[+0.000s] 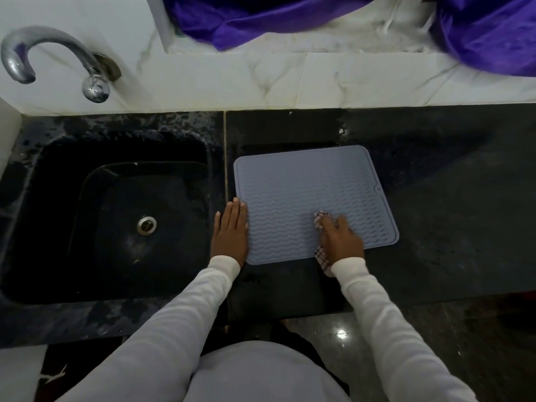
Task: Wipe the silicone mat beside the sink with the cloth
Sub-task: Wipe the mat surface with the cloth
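Your two white sleeves (185, 311) fill the bottom of the frame, rising from the lower centre toward the dark counter (435, 198). Your right arm angles up and slightly left; your right hand (341, 242) lies knuckles-up on the lower right part of the silicone mat (301, 187), fingers curled over the single checked cloth (320, 217), which it presses onto the ribbed surface. One bunch of cloth shows past your fingertips and another trails out under your wrist, over the mat's near edge. Your left arm runs up from the lower left; your left hand (230, 233) lies flat, fingers straight and together, palm down, holding nothing, its thumb side resting on the mat's left edge and the rest of it on the counter strip between mat and sink.

One mat, pale grey-blue with wavy ridges and a raised rim, sits at mid-frame, flat on the counter just right of the sink (116, 221). One black sink basin occupies the left of the frame, with one metal drain (146, 225) in its floor. One curved chrome tap (55, 59) stands in the upper left against white marble-patterned tiles (290, 79). Purple fabric (261, 21) drapes across the top edge and upper right corner.
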Available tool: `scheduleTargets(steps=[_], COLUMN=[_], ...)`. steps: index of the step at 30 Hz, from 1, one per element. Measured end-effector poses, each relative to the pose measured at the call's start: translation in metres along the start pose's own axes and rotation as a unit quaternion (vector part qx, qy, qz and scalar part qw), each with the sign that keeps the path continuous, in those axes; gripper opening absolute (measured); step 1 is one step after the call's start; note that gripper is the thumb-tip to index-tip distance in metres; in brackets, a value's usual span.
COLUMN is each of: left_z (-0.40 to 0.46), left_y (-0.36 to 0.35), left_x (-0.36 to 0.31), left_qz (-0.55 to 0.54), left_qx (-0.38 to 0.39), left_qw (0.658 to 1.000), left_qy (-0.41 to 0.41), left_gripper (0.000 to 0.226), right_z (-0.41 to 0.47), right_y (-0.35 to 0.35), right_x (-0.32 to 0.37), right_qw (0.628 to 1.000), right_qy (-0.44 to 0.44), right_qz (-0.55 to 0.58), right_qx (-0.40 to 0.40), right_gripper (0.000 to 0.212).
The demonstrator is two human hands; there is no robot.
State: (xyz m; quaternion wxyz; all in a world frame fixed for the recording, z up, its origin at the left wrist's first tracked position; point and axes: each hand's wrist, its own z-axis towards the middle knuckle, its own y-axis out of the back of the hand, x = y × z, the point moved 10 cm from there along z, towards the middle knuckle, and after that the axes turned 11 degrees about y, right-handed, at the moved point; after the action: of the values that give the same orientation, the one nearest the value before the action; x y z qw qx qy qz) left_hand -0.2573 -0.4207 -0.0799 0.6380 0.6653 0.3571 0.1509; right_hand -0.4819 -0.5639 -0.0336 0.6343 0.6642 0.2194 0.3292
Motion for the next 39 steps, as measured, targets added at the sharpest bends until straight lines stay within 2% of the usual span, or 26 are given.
scheduleTargets(steps=[6, 13, 17, 23, 27, 30, 33, 34, 36, 39], left_z=[0.0, -0.001, -0.001, -0.003, -0.002, -0.002, -0.001, 0.0, 0.0, 0.0], left_y=[0.0, 0.0, 0.002, 0.007, 0.01, 0.01, 0.011, 0.011, 0.011, 0.009], left_x=[-0.001, -0.001, -0.002, -0.004, -0.002, -0.002, 0.003, 0.005, 0.008, 0.01], left_qz=[-0.001, 0.003, 0.005, -0.006, -0.019, -0.021, -0.021, -0.017, -0.011, -0.004], left_qx=[0.007, 0.022, 0.025, 0.025, 0.017, 0.021, 0.027, 0.028, 0.031, 0.044], left_qw=[1.0, 1.0, 1.0, 1.0, 1.0, 0.999, 0.999, 0.999, 0.999, 0.999], left_qy=[0.002, 0.003, 0.003, -0.002, -0.013, -0.014, -0.012, -0.012, -0.015, -0.019], left_gripper=[0.055, 0.056, 0.056, 0.056, 0.062, 0.057, 0.056, 0.058, 0.065, 0.073], right_z=[0.0, -0.007, -0.004, -0.006, -0.002, 0.013, 0.024, 0.028, 0.035, 0.04], right_y=[0.012, 0.034, 0.038, 0.042, 0.05, 0.047, 0.037, 0.032, 0.006, -0.026], right_x=[-0.073, -0.165, -0.164, -0.157, -0.118, -0.05, 0.053, 0.09, 0.15, 0.191], right_qw=[0.996, 0.976, 0.974, 0.967, 0.97, 0.984, 0.984, 0.984, 0.989, 0.988], right_qy=[-0.075, -0.217, -0.224, -0.251, -0.235, -0.141, -0.038, -0.004, 0.038, 0.07], right_qz=[-0.02, -0.022, -0.014, 0.008, 0.068, 0.108, 0.171, 0.176, 0.137, 0.064], right_qx=[0.031, 0.029, 0.014, 0.034, -0.001, -0.027, -0.036, -0.028, 0.037, 0.121], right_gripper=[0.036, 0.03, 0.029, 0.032, 0.031, 0.03, 0.026, 0.026, 0.029, 0.055])
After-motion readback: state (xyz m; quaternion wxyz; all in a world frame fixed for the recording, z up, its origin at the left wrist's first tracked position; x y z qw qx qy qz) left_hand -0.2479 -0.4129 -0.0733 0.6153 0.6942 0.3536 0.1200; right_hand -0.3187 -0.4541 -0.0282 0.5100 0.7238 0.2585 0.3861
